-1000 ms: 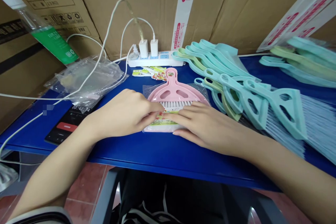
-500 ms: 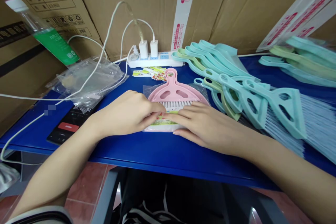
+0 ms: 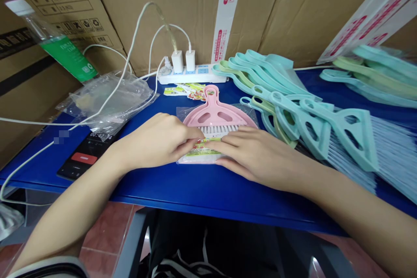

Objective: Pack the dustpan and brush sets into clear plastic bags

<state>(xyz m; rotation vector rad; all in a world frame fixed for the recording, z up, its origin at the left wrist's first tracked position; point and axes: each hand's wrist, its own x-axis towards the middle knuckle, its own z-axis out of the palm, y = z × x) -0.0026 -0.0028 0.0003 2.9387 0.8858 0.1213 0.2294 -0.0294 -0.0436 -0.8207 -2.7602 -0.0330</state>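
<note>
A pink dustpan-and-brush set (image 3: pixel 217 108) lies flat on the blue table in a clear plastic bag, handle pointing away from me. White bristles (image 3: pixel 217 130) show across its middle. Below them is a printed yellow-green label card (image 3: pixel 203 150). My left hand (image 3: pixel 163 141) is closed over the left side of the set, thumb and index finger pinched at the label; what lies between those fingertips is hidden. Stretched across the right side, my right hand (image 3: pixel 249 152) rests on the bag with its fingers extended, the index fingertip near the left fingertips.
Turquoise and green dustpans (image 3: pixel 273 74) and brushes (image 3: pixel 345 134) are piled on the right. Behind the set are loose label cards (image 3: pixel 185 90) and a power strip (image 3: pixel 195 76). Plastic bags (image 3: pixel 110 95), a phone (image 3: pixel 86 156), a tilted bottle (image 3: pixel 65 52) and white cables occupy the left.
The left fingertips and the right index finger have shifted very slightly over the label. The set and everything else stay in place, apart from a small shift of the camera.
</note>
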